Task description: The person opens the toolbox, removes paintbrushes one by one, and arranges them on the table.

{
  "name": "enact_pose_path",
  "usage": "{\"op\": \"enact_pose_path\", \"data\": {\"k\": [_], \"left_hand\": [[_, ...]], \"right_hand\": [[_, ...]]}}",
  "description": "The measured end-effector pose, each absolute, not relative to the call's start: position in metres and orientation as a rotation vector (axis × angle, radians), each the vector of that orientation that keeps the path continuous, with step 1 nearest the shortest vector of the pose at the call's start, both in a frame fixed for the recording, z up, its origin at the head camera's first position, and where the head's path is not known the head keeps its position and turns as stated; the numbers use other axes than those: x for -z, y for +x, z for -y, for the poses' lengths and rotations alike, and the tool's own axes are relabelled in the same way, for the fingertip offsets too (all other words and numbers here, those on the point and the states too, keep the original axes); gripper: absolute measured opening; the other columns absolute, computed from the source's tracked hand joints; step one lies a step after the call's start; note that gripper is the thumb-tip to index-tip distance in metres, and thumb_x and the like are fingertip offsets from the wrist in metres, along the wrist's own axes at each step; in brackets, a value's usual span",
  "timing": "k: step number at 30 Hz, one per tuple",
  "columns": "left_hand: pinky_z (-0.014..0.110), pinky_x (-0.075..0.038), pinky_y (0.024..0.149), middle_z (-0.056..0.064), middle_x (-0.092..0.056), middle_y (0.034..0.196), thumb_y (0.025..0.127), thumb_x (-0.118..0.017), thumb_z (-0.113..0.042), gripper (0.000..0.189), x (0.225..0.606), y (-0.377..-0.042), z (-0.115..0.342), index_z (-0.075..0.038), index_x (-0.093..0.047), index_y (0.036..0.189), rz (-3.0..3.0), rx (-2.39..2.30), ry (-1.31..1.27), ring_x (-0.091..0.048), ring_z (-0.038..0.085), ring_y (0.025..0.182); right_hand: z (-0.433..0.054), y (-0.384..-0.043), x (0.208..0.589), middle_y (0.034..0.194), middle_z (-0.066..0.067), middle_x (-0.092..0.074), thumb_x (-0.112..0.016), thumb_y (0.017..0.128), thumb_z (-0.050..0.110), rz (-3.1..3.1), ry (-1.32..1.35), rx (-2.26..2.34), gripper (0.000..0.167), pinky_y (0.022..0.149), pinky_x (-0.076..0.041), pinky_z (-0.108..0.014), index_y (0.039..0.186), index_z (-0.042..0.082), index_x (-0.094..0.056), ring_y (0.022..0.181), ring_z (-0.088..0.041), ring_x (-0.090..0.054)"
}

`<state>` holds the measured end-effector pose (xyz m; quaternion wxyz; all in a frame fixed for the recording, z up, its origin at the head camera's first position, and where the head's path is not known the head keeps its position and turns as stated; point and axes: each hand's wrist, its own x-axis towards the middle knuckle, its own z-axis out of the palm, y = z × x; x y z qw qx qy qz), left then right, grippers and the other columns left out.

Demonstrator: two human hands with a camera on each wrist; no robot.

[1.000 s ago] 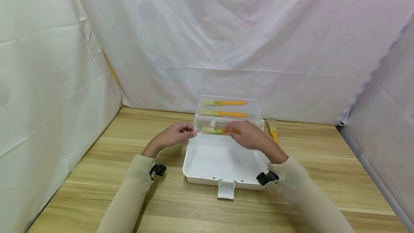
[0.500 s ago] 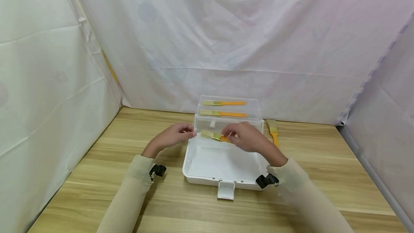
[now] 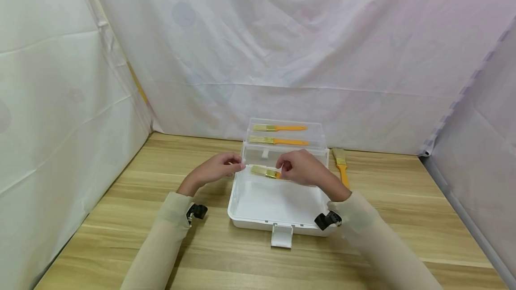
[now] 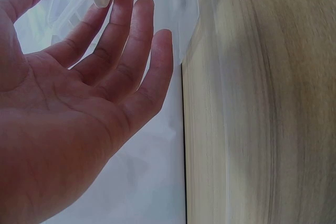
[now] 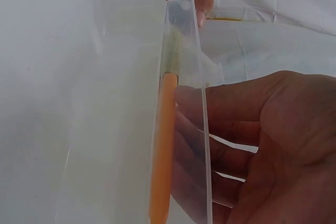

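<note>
A paintbrush (image 3: 264,172) with pale bristles and an orange handle lies in the front clear tray (image 5: 184,4) of an unfolded white box (image 3: 278,200). My right hand (image 3: 304,168) is at its handle. In the right wrist view, fingers (image 5: 231,129) of this hand show through the clear wall, loosely bent beside the orange handle (image 5: 165,145). At the tray's left end is my left hand (image 3: 213,170), its fingertips (image 4: 121,9) by the white edge. Its palm and fingers are relaxed.
Two more paintbrushes lie in the rear trays, a farther brush (image 3: 264,128) and a nearer brush (image 3: 290,142). Another, wider paintbrush (image 3: 341,164) lies on the wooden table (image 3: 403,209) right of the box. A white latch (image 3: 281,236) sticks out at the box front. White cloth (image 3: 250,57) hangs behind.
The right hand's paintbrush moved from above the box, slanted, nearer and down into the front tray. The right forearm shifted slightly left. My left hand has stayed at the tray's left end.
</note>
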<state>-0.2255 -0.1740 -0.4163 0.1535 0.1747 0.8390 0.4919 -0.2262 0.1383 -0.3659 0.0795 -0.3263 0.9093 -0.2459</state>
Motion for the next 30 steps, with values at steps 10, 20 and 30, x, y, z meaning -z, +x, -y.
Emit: {"op": "enact_pose_path", "data": {"k": [10, 20, 30], "left_hand": [[0.051, -0.060, 0.099, 0.012, -0.067, 0.124, 0.112, -0.066, -0.033, 0.035, 0.4165, -0.2265, 0.1741, -0.003, -0.068, 0.130, -2.411, -1.415, 0.512, -0.065, 0.025, 0.110], [0.047, -0.060, 0.098, 0.010, -0.068, 0.125, 0.112, -0.067, -0.034, 0.035, 0.4173, -0.2265, 0.1743, -0.005, -0.069, 0.131, -2.419, -1.402, 0.492, -0.066, 0.025, 0.111], [0.050, -0.060, 0.098, 0.011, -0.068, 0.125, 0.112, -0.066, -0.034, 0.037, 0.4165, -0.2243, 0.1741, -0.003, -0.068, 0.132, -2.416, -1.405, 0.505, -0.066, 0.025, 0.109]], "right_hand": [[-0.1345, -0.2302, 0.3621, 0.087, 0.004, -0.072, -0.073, 0.100, 0.000, -2.656, -0.972, 0.705, 0.011, 0.075, -0.052, -0.033, 0.104, 0.008, -0.080, 0.075, -0.014, -0.058], [-0.1322, -0.2320, 0.3594, 0.086, 0.004, -0.071, -0.073, 0.102, 0.002, -2.601, -0.990, 0.693, 0.011, 0.075, -0.050, -0.033, 0.102, 0.009, -0.082, 0.075, -0.014, -0.056], [-0.1344, -0.2315, 0.3593, 0.089, 0.004, -0.074, -0.079, 0.097, 0.001, -2.605, -1.017, 0.777, 0.008, 0.077, -0.058, -0.034, 0.098, 0.010, -0.080, 0.082, -0.013, -0.065]]}}
